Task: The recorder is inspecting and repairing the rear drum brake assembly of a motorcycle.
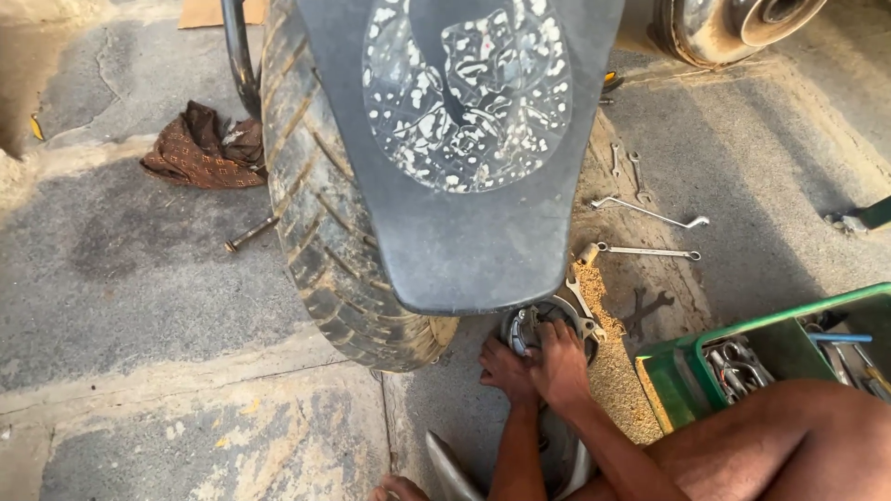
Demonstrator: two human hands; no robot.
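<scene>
On the far left we see a brown patterned cloth (200,148) lying crumpled on the concrete floor (139,269), and just right of it a short rusty rod (249,235) that lies against the foot of the tyre. The tyre (320,213) is big, black and deeply grooved, with dust in the tread, and a wide black mudguard (455,232) with a speckled white design hangs over it.

Under the lower edge of the mudguard lies a round metal plate (548,325). It is grey and shiny in places, has a dark opening in the middle, and rests on the floor just beside a strip of yellow sawdust (617,371). Our left hand (504,369) lies on its near left edge, fingers bent on the rim. Our right hand (560,362) covers its near part from above, fingers curled down on the metal. Both hands press on the plate; if either grip really closes around it, we cannot tell.

Further right several spanners (650,215) lie scattered on the floor, well apart from the hands. At the right edge stands a green tool tray (677,376) with more metal tools inside.
</scene>
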